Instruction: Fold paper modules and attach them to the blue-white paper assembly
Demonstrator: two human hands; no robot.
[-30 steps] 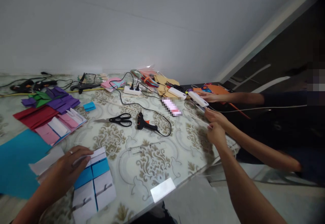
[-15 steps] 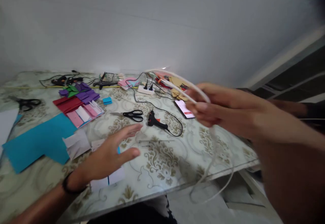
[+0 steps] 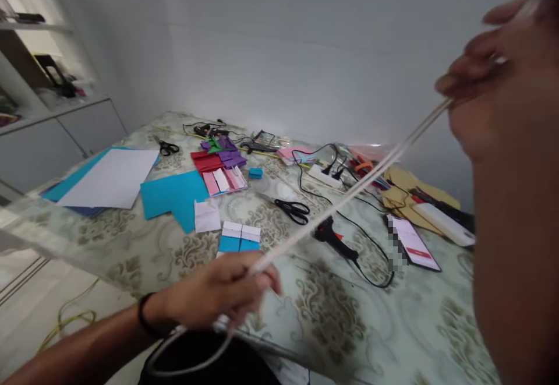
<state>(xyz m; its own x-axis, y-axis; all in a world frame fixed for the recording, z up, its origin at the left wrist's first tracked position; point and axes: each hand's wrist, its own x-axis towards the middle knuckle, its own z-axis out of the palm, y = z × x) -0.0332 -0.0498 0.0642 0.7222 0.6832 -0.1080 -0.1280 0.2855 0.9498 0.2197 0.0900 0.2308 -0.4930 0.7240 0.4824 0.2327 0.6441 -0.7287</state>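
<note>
A white cord [image 3: 345, 203], doubled over, runs taut on a slant between my two hands. My left hand [image 3: 227, 289], with a dark band at the wrist, is closed around its lower part, and a loose loop hangs below over my lap. Raised at the upper right, my right hand [image 3: 493, 70] grips the upper end; its fingers are partly blurred. Beneath the cord on the table lie a black glue gun [image 3: 336, 240] and black-handled scissors [image 3: 292, 210]. Near my left hand is a folded blue and white paper piece [image 3: 240, 238].
Blue sheets [image 3: 174, 195], a white sheet [image 3: 113, 178] and folded red [image 3: 205, 162], purple and pink papers cover the left side. A power strip [image 3: 324, 175] with black plugs sits at the back. A phone [image 3: 414, 244] lies on the right beside a long white object [image 3: 443, 223].
My left hand has gone from open to closed on the cord. My right hand has risen to the upper right, drawing the cord straight. The view has swung to the left.
</note>
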